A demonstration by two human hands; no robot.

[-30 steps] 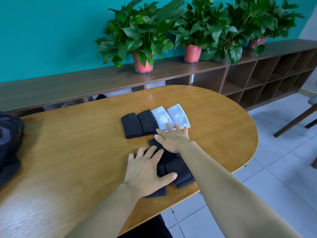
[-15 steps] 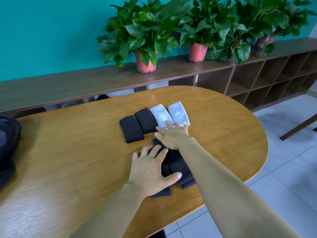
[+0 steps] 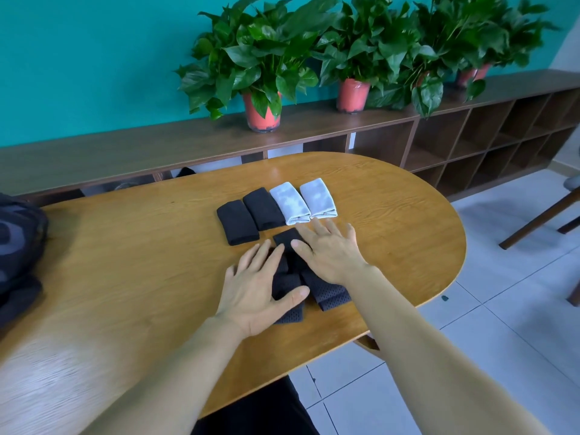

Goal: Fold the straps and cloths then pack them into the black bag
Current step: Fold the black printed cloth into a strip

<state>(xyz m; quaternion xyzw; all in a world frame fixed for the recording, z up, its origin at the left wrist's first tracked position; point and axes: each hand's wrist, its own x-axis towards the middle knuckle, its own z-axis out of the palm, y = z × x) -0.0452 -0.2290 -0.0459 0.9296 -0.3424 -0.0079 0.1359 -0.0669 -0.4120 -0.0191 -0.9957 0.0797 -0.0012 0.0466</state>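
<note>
Black mesh straps [image 3: 332, 293] lie folded in a small pile on the wooden table [image 3: 125, 262]. My left hand [image 3: 257, 290] lies flat on the pile's left part, fingers straight. My right hand [image 3: 329, 252] presses flat on the far part of the pile, fingers spread. Behind the hands, in a row, sit two folded black cloths [image 3: 237, 221] [image 3: 263, 208] and two folded white cloths [image 3: 290, 207] [image 3: 318, 198]. The black bag [image 3: 18, 246] sits at the table's left edge, partly out of view.
A long low wooden shelf [image 3: 157, 146] runs behind the table with several potted plants [image 3: 260, 67] on it. Cubby shelves [image 3: 502, 136] stand at the right. A chair leg [image 3: 539, 218] shows on the tiled floor to the right.
My right hand has spread its fingers a little wider on the far end of the straps. My left hand stays flat on them.
</note>
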